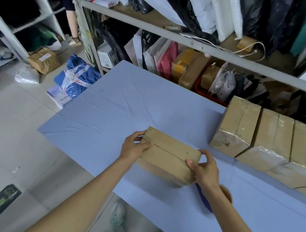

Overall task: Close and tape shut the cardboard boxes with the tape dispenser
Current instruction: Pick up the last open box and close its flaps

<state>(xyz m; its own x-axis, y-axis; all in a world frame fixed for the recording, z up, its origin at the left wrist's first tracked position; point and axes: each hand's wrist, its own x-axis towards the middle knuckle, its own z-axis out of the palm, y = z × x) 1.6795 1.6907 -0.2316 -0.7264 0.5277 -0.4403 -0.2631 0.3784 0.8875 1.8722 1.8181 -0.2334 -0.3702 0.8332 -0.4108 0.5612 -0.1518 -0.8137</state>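
A small cardboard box (170,154) sits on the light blue table (109,113), its two top flaps folded down so they meet in a dark seam. My left hand (133,146) grips the box's left end, thumb on top near the seam. My right hand (205,168) grips the right end, thumb on the top flap. The tape dispenser (215,196), blue with a brown roll, lies on the table just behind my right wrist, mostly hidden by the arm.
A row of taped cardboard boxes (264,136) stands at the table's right side. Metal shelving (161,29) with bags and parcels runs behind the table. Parcels and a blue bag (78,77) lie on the floor to the left, where a person's legs (73,20) stand.
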